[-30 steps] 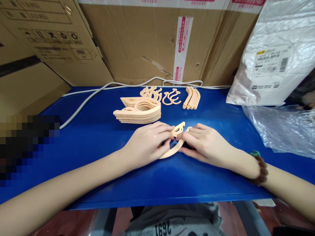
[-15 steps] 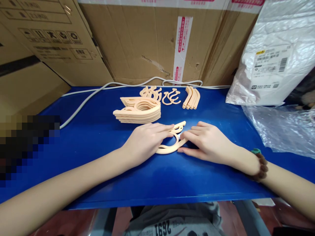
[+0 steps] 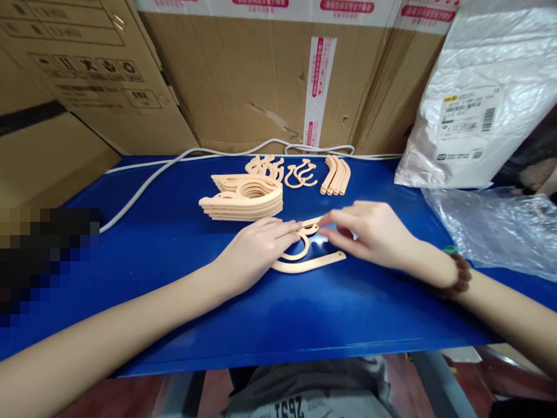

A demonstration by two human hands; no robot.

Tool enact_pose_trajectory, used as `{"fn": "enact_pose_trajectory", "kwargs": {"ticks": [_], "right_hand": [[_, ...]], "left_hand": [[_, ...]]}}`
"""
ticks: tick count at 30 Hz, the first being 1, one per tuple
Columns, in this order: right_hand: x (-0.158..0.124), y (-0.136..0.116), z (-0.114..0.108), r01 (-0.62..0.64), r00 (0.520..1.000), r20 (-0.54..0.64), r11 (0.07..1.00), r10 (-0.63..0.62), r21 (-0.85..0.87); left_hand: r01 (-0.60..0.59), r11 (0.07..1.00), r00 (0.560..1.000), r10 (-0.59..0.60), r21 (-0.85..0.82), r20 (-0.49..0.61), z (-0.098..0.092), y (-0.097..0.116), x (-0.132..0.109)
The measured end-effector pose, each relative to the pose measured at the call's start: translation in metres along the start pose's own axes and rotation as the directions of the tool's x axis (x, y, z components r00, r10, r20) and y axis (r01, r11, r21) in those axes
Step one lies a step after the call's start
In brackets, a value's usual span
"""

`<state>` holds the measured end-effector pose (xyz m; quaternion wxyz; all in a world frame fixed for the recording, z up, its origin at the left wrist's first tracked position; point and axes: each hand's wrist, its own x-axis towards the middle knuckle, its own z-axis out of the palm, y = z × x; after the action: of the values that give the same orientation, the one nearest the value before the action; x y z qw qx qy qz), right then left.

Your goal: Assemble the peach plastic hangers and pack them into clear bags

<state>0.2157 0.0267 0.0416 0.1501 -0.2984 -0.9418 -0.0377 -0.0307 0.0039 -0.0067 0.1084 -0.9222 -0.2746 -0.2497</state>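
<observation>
A cream plastic folding hanger (image 3: 310,266) lies on the blue table, with one curved arm swung out toward me and a round hook in the middle. My left hand (image 3: 256,249) rests over its left side, fingers closed on it and hiding that end. At the far arm's right end, the thumb and index finger of my right hand (image 3: 369,235) pinch the hanger; the exact contact is partly hidden. Behind my left hand stands a stack of folded hangers (image 3: 243,206).
At the back lie loose hooks (image 3: 300,174), more small cream pieces (image 3: 264,167) and several curved arms (image 3: 336,176). A white cable (image 3: 174,159) runs before the cardboard boxes (image 3: 252,75). On the right are a white parcel bag (image 3: 456,116) and clear plastic wrap (image 3: 491,226).
My right hand has moved from the hanger's near arm up to its far arm. The near arm now lies uncovered, farther out from the hook. My left hand has stayed in place.
</observation>
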Motion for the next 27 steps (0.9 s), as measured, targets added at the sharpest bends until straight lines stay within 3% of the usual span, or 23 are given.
{"fn": "enact_pose_trajectory", "kwargs": {"ticks": [3,7,9,14,17,23,27], "right_hand": [[0.030,0.018,-0.008,-0.142,0.988,0.046,0.989,0.144,-0.048],[0.084,0.039,-0.005,-0.176,0.973,0.122,0.974,0.194,-0.145],[0.111,0.046,0.004,-0.164,0.964,0.185,0.976,0.188,-0.140],[0.164,0.056,0.031,-0.047,0.987,0.142,0.979,0.077,-0.199],[0.185,0.057,0.042,0.016,0.988,0.152,0.964,0.025,-0.266],[0.211,0.061,0.060,0.022,0.975,0.223,0.994,0.002,-0.105],[0.220,0.066,0.066,0.059,0.967,0.254,0.994,-0.034,-0.089]], "left_hand": [[0.006,1.000,1.000,-0.006,0.017,0.004,0.000,0.000,0.000],[0.006,0.999,1.000,-0.006,0.034,-0.007,0.000,0.002,0.001],[0.004,0.999,1.000,-0.003,0.040,-0.013,0.000,0.002,0.002],[-0.011,1.000,0.998,0.011,0.012,-0.058,-0.004,0.004,0.005],[-0.025,1.000,0.997,0.024,-0.004,-0.068,-0.007,0.005,0.006],[-0.069,0.998,0.995,0.069,0.014,-0.072,-0.009,0.006,0.007],[-0.073,0.997,0.995,0.074,0.014,-0.072,-0.009,0.005,0.007]]}}
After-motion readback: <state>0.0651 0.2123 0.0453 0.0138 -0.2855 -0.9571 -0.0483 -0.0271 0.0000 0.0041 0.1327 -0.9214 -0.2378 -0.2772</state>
